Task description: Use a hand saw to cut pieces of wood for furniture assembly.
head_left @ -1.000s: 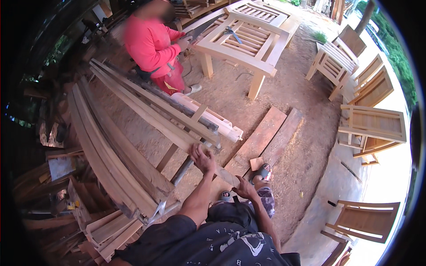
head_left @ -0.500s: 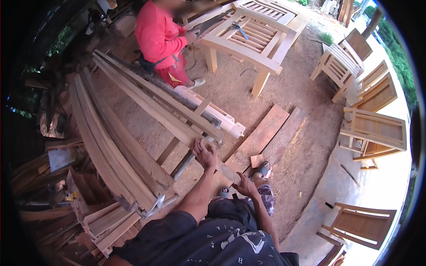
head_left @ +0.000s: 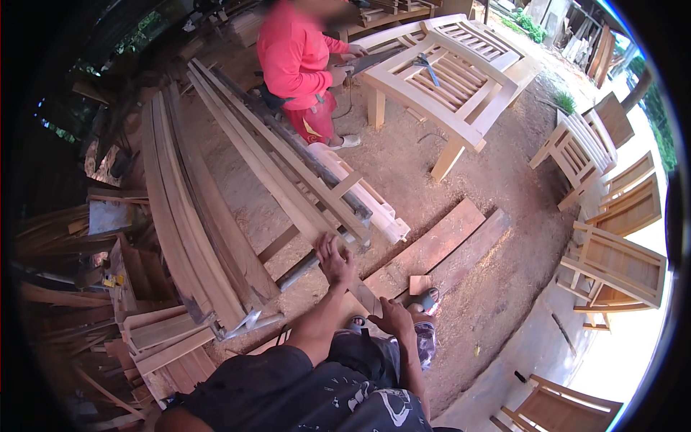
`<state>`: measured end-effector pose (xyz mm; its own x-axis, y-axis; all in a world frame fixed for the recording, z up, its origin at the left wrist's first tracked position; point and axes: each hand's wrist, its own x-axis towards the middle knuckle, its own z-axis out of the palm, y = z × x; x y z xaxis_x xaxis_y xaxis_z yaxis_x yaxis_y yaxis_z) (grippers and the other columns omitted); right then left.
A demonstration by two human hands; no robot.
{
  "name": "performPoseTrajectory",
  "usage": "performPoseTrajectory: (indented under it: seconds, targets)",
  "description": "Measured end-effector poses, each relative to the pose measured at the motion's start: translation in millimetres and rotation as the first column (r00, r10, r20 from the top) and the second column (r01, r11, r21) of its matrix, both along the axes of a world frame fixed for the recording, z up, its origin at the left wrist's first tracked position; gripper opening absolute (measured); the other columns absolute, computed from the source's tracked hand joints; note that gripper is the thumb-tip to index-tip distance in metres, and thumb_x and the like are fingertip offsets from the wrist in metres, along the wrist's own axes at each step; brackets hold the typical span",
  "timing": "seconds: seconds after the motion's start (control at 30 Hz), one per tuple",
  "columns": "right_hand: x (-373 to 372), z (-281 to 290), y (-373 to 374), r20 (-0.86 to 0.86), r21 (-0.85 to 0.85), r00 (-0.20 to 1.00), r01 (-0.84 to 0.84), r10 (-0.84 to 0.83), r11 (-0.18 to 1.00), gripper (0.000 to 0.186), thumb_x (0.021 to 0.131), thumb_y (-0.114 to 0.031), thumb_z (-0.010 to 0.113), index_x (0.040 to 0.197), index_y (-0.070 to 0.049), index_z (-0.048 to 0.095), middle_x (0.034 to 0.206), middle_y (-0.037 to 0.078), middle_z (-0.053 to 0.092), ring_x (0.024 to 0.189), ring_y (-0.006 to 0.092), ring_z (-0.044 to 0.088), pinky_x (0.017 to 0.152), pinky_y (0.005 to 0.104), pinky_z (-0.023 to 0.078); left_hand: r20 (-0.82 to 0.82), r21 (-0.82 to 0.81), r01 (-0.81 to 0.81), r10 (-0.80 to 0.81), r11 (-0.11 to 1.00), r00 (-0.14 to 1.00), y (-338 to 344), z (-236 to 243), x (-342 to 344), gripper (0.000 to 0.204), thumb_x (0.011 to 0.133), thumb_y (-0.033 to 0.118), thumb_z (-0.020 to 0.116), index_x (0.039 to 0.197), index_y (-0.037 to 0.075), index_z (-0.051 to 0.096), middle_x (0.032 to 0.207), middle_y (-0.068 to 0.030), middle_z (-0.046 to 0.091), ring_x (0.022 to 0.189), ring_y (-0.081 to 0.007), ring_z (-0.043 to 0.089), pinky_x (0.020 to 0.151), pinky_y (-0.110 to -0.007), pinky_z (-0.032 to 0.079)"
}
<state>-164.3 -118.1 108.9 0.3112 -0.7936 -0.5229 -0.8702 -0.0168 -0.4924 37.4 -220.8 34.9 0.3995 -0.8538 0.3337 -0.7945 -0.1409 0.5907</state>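
Observation:
My left hand (head_left: 335, 261) is closed over the near end of a long wooden board (head_left: 288, 205), fingers bent across its top. The board rests with other boards on low supports. Just to the right and nearer, my right hand (head_left: 395, 317) is closed around the handle end of what looks like a handsaw. Its flat grey-brown blade (head_left: 365, 294) slants from that hand up to the board's end beside my left hand. The handle is hidden in my fingers, and the contact between blade and wood is too small to make out.
More long boards (head_left: 188, 209) lie to the left. Two reddish planks (head_left: 439, 237) and a small block (head_left: 419, 285) lie by my foot. Beyond, a person in a red shirt (head_left: 299, 61) works at a slatted wooden frame table (head_left: 432, 101). Wooden chairs (head_left: 619, 259) line the right.
The view has shifted, so the surroundings sit lower and mostly further right. My right hand has drawn slightly back toward my body with the blade; my left stays on the board.

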Motion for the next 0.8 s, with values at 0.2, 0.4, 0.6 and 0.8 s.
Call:
performPoseTrajectory:
  seconds: [0.2,0.4,0.6,0.8]
  targets:
    - [26.9,110.1,-42.5,0.567,-0.207,0.822,0.079,0.054,0.975,0.055,0.093,-0.025,0.072,0.139,-0.001,0.055,0.12,0.023,0.068,0.113,0.0414,0.065,0.096,0.0461,0.053,0.034,0.014,0.003,-0.004,1.0,0.999,0.1,1.1,-3.0,0.058,0.084,0.013,0.07,0.138,0.008,0.05,0.15,-0.0171,0.042,0.146,-0.0436,0.03,0.123,-0.056,0.026]
    - [33.3,134.4,-58.5,0.962,-0.111,0.227,-0.188,0.153,0.976,0.034,0.096,-0.013,0.066,0.126,0.003,0.065,0.121,0.02,0.069,0.113,0.0365,0.066,0.099,0.0396,0.05,0.059,0.041,0.011,-0.013,0.999,0.998,-6.5,7.0,-5.0,0.057,0.084,0.012,0.068,0.138,0.008,0.05,0.15,-0.0179,0.042,0.146,-0.0441,0.029,0.123,-0.056,0.025]
    - [5.2,80.2,-49.1,0.581,-0.172,0.808,0.008,0.095,0.985,0.047,0.095,-0.021,0.068,0.134,0.003,0.058,0.12,0.024,0.069,0.112,0.0402,0.066,0.097,0.0466,0.052,0.09,0.127,0.006,-0.018,0.992,0.996,-3.6,9.7,-9.8,0.057,0.086,0.013,0.066,0.14,0.007,0.049,0.154,-0.0183,0.04,0.147,-0.044,0.028,0.123,-0.054,0.025]
    - [-24.5,-60.8,-22.5,0.237,0.078,0.958,-0.187,0.164,0.979,0.097,0.083,-0.049,0.077,0.15,0.005,0.033,0.118,0.035,0.065,0.112,0.0473,0.065,0.094,0.0531,0.053,0.098,0.156,0.012,-0.028,0.988,0.995,-1.8,12.9,-4.7,0.057,0.087,0.015,0.066,0.14,0.006,0.048,0.153,-0.0202,0.039,0.147,-0.0457,0.027,0.124,-0.056,0.022]
